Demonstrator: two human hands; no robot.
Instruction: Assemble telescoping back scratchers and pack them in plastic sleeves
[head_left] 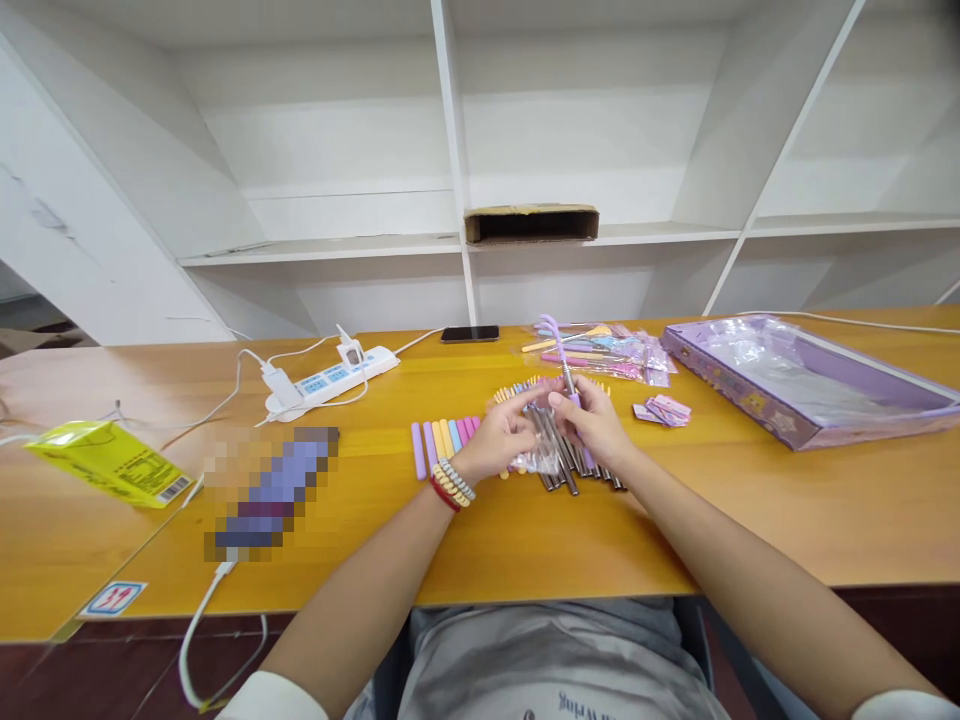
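- Because the right hand [596,425] grips a slim stick with a purple curved tip and shiny metal shaft [566,374] over the middle of the yellow-brown wooden worktop [360,540], a loosened hold could drop it into the clutter beneath.
- The left hand [491,435] reaches its forefinger towards the stick (whether it also pinches the crinkled clear plastic wrapper [546,460] just below, I cannot tell); a careless sweep might drag that wrapper across loose pieces.
- Dark, shiny metal tubes [574,485] lie jumbled under the hands and, apparently round, could roll towards the near edge if nudged.
- A row of pastel rods [442,440] sits just beside the left hand, so a sideways slip might scatter it.
- Small pink-and-purple printed cards [664,410], loosely piled near the right hand, could slide apart if knocked.
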